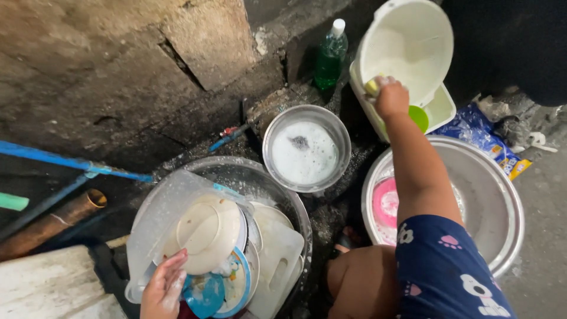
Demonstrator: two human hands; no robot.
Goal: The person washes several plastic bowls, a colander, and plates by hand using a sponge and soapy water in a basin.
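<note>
Left hand (164, 289): fingers rest on the rim of a cream plate (204, 231), steadying the stacked dishes in the steel basin (298, 204).
Right hand (391, 98): closed on a yellow sponge (372, 87), pressed to the tilted white bowl (407, 44) propped in its tub.
Nearby: soapy water pan (306, 149); green soap bottle (331, 54).
</note>
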